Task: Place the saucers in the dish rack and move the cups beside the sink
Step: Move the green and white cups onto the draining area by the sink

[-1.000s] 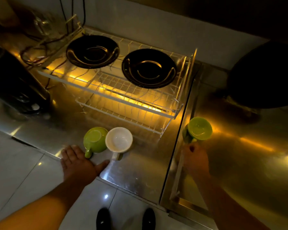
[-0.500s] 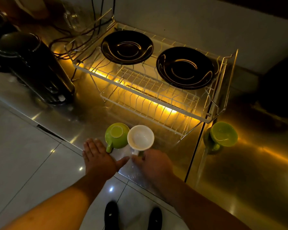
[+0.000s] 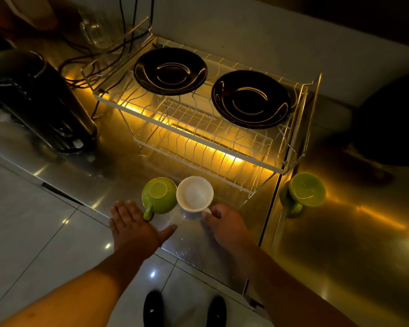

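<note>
Two black saucers, one on the left [image 3: 171, 70] and one on the right [image 3: 250, 98], lie flat on the top tier of the white wire dish rack [image 3: 206, 147]. A green cup [image 3: 159, 195] and a white cup [image 3: 194, 193] stand side by side on the steel counter in front of the rack. My right hand [image 3: 224, 224] is closed on the white cup's handle. My left hand [image 3: 134, 228] rests flat on the counter edge, fingers apart, touching the green cup's handle. A second green cup [image 3: 306, 192] stands to the right of the rack.
A black kettle-like appliance [image 3: 37, 102] stands at the left, with cables and a glass mug [image 3: 97, 31] behind it. A large dark round object [image 3: 392, 119] fills the right. The counter seam [image 3: 269, 208] runs past the rack's right end. White floor tiles and my shoes are below.
My right hand let go of the green cup at the right, crossed left to the white cup and closed on its handle. My view shifted left. The left hand stayed put.
</note>
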Tool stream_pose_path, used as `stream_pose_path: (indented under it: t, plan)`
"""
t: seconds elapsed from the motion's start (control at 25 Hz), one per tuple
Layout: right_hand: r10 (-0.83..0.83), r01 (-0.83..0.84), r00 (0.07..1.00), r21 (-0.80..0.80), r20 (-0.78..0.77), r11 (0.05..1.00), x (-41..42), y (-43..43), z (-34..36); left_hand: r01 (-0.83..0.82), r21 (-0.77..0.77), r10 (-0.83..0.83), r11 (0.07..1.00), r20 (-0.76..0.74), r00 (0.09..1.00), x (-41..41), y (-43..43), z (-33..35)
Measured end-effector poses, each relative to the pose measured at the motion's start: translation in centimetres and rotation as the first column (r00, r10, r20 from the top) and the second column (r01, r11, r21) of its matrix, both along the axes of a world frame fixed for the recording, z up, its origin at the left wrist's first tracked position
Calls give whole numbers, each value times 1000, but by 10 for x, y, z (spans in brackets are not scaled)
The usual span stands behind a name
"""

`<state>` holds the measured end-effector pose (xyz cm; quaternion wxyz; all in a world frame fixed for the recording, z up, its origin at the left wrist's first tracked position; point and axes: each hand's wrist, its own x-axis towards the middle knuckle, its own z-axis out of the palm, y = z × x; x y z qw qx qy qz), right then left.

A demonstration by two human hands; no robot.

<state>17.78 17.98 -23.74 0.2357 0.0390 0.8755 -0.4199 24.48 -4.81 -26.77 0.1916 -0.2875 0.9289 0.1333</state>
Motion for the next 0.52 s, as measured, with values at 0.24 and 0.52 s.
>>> stream_pose_path:
  t: [0.24, 0.52]
  plan:
    - [-83, 90, 992, -73, 97, 993, 22, 41, 6, 7, 2, -7, 1000, -8, 1000, 0, 3, 8]
    - [-225, 238, 967, -115, 120, 964, 66, 120, 28, -3, -15, 2, 1000, -35, 999, 2, 10, 15]
